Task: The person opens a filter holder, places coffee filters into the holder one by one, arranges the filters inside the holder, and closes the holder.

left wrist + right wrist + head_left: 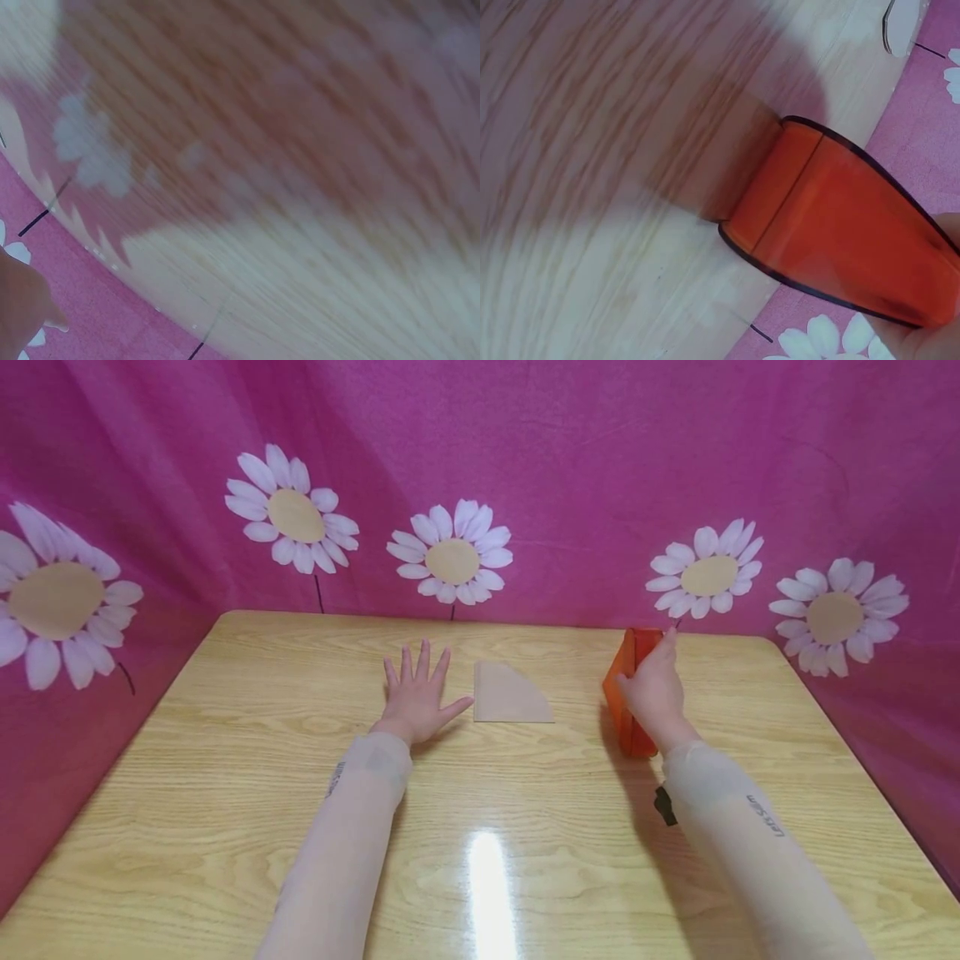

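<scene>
Surface [225,777]: wood-grained, smooth, glossy, reflecting light. Orange object [840,225]: translucent, smooth, glossy, plastic-looking. Quarter-round piece [510,697]: smooth, dull, material unclear. Backdrop [570,460]: cloth, lightly creased, matt

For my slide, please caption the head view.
Right hand grips an orange object; the spread left hand is beside a beige quarter-circle on a wood-grain table.

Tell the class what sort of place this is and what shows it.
Probably an indoor tabletop workspace, perhaps screened off: a wood-grain table, a pink flowered cloth hanging behind it and along both sides, and a streak of glare, perhaps from overhead lighting.
</scene>
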Tool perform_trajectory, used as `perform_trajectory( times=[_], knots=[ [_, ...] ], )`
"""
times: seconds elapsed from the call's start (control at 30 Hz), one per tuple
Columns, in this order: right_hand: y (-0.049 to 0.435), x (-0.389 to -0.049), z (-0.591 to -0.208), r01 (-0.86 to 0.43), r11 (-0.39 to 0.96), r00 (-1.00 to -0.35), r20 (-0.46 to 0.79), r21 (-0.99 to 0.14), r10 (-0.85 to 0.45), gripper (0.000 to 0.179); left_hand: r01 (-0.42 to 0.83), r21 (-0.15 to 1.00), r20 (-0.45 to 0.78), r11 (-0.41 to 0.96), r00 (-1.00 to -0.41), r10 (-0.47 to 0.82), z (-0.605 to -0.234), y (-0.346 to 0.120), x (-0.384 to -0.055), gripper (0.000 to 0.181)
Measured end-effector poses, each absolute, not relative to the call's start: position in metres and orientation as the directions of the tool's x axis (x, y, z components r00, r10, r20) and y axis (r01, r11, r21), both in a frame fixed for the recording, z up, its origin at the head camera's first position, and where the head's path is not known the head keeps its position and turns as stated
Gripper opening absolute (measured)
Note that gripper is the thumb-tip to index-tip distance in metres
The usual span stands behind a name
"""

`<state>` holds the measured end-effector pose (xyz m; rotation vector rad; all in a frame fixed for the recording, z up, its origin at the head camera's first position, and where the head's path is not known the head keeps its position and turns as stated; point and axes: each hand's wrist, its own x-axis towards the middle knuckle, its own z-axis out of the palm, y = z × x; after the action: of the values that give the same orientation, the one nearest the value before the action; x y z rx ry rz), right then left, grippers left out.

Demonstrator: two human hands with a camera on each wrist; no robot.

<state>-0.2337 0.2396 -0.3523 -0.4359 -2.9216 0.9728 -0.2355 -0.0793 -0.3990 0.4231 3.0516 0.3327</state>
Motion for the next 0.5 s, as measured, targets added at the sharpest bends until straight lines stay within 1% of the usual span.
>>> perform_trajectory(
  times=[0.1, 0.3, 0.4, 0.5],
  knots=[
    [0.2413, -0.2335, -0.3517, 0.270, 0.734, -0.955, -0.079, -0.623, 0.284, 0.097, 0.259, 0.216, -0.020, 0.942, -0.963, 0.269, -0.3992, -0.0796, -0.2353, 0.085],
    [0.2473, -0.2320, -0.3516, 0.236, 0.721, -0.965, -0.070, -0.651, 0.253, 0.080, 0.249, 0.227, -0.028, 0.941, -0.965, 0.262, -0.4005, -0.0811, -0.2363, 0.085],
    [0.2483, -0.2315, -0.3504, 0.236, 0.719, -0.966, -0.081, -0.654, 0.244, 0.077, 0.250, 0.273, -0.018, 0.929, -0.964, 0.265, -0.4004, -0.0826, -0.2370, 0.083],
    [0.2484, -0.2315, -0.3498, 0.234, 0.717, -0.968, -0.088, -0.657, 0.235, 0.078, 0.253, 0.337, -0.002, 0.907, -0.963, 0.269, -0.3989, -0.0837, -0.2371, 0.079]
  ],
)
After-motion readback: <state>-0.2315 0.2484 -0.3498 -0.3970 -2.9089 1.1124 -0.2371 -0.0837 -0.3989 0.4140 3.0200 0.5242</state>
